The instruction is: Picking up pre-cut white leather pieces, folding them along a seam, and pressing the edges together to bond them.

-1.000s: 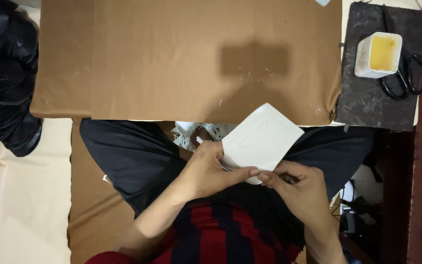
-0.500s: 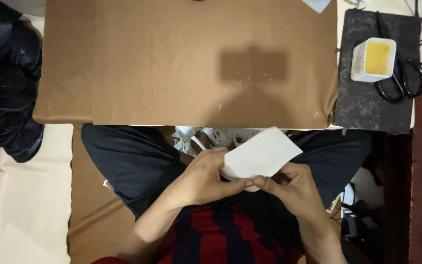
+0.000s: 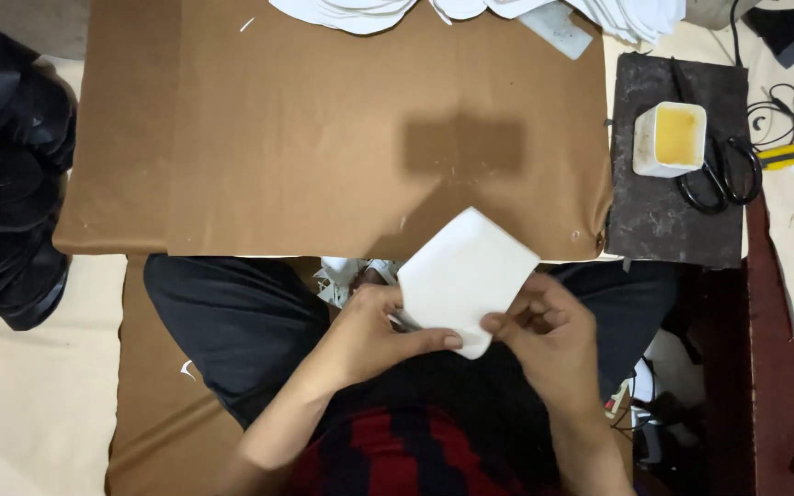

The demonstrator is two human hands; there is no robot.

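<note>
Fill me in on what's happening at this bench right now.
A seated person holds a white folded paper piece over their lap with both hands: left hand pinching its lower edge, right hand at its corner. Ahead lies a brown cardboard sheet. To the right, a dark mat carries a yellow-filled white cup and black scissors.

**Surroundings of the work area**

Brown cardboard sheet (image 3: pixel 323 138) covering the bench; a dark slab (image 3: pixel 663 211) to its right bears a white cup of yellow paste (image 3: pixel 670 138) and black scissors (image 3: pixel 719 179). White cut pieces (image 3: pixel 360 11) lie along the far edge; black bag (image 3: pixel 6 174) at left.
</note>
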